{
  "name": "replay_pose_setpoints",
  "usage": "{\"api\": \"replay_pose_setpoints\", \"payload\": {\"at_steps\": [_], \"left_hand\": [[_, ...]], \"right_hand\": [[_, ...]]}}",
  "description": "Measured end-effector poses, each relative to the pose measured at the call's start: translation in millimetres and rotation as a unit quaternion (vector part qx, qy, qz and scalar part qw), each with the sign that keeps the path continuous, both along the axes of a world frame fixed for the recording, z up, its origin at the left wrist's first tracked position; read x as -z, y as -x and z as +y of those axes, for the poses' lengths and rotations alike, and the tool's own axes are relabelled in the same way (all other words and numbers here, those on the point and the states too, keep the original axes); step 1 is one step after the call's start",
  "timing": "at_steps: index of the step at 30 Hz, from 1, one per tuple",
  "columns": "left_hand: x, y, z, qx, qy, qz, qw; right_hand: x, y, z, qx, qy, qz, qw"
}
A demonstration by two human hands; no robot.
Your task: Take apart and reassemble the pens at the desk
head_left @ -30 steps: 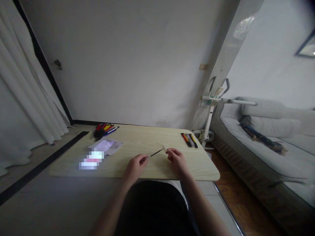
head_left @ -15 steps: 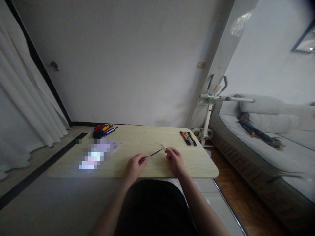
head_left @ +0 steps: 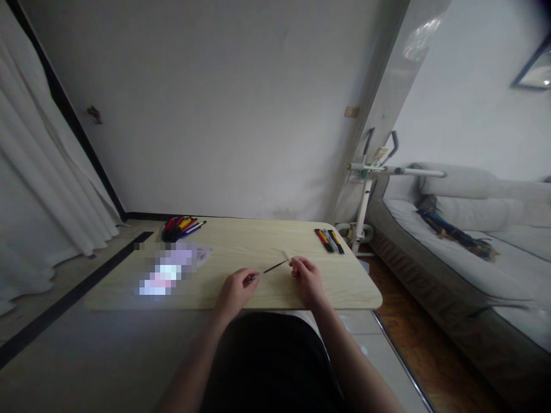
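Note:
Above the middle of a pale wooden table (head_left: 241, 241), my left hand (head_left: 237, 289) is closed in a pinch on a pen refill (head_left: 274, 267). The refill is a thin dark rod with a lighter stretch near the fingers, slanting up to the right. Its far end reaches my right hand (head_left: 307, 278), whose thumb and fingers pinch a slim white pen barrel (head_left: 286, 255). The barrel points up and to the left. Whether the rod's tip is inside the barrel or just beside it, I cannot tell.
Several coloured pens (head_left: 183, 228) lie heaped at the table's far left. Another row of pens (head_left: 329, 241) lies at the far right. A blurred bright patch (head_left: 167, 272) covers something on the left, beside a printed sheet (head_left: 203, 255). A sofa (head_left: 456, 229) and exercise machine (head_left: 365, 195) stand right.
Both hands keep their grips and stay almost in place. The view has shifted very slightly.

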State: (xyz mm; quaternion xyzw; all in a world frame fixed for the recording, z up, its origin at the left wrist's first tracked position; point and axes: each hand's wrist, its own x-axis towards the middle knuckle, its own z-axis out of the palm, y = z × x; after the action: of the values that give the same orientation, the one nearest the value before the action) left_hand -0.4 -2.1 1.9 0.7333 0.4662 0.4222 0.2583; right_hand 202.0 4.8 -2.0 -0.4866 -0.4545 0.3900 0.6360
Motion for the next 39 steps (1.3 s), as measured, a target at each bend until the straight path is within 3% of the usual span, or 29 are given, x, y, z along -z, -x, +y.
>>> {"api": "replay_pose_setpoints", "payload": {"at_steps": [39], "left_hand": [[-1.9,-0.5,-2.1,0.005,-0.004,0.001,1.000]], "right_hand": [[4.1,0.3,0.5,-0.024,0.001,0.000,1.000]]}}
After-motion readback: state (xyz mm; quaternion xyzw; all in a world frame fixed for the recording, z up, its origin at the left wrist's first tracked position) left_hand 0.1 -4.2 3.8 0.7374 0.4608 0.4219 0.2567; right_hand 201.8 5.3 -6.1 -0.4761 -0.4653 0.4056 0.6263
